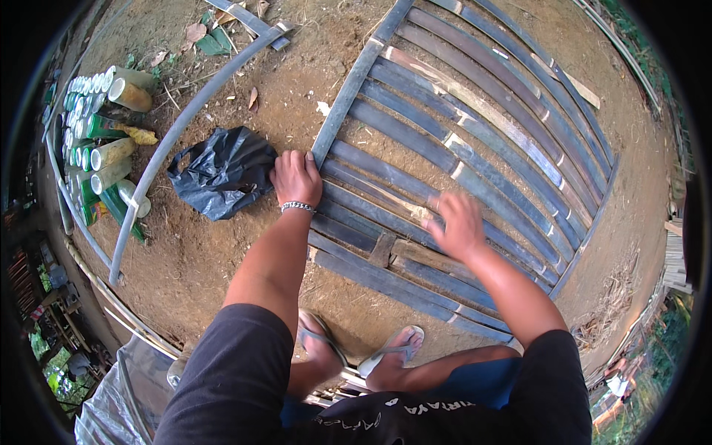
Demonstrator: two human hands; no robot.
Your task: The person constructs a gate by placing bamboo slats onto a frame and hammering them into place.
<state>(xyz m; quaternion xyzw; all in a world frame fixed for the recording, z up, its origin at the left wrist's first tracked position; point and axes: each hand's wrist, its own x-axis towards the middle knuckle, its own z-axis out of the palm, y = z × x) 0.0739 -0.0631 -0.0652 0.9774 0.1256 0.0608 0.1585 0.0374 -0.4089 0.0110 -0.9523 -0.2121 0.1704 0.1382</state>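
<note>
While the person squats on the brown dirt, both hands are down on a big panel [475, 141] made of long grey bamboo slats. The panel lies flat on the ground in front of the feet and spreads away to the upper right.

The left hand [295, 178] rests at the panel's left edge. Its fingers curl over the end of the grey end bar [348, 93] that runs across the slat ends, so it grips that bar. A shiny bracelet [297, 207] sits on the wrist.

The right hand [458, 222] is over the slats in the middle of the panel. Its fingers are spread a bit and it holds nothing. It looks blurry, so I cannot tell if it touches the slats.

A crumpled black bag [222, 172] lies on the dirt just beside the left hand. A long curved grey strip [185, 119] lies left of the bag. Past it, a pile of cut green bamboo tubes [100, 148] lies on its side.

Two feet in flip-flops [393, 350] stand near the panel's near edge.
</note>
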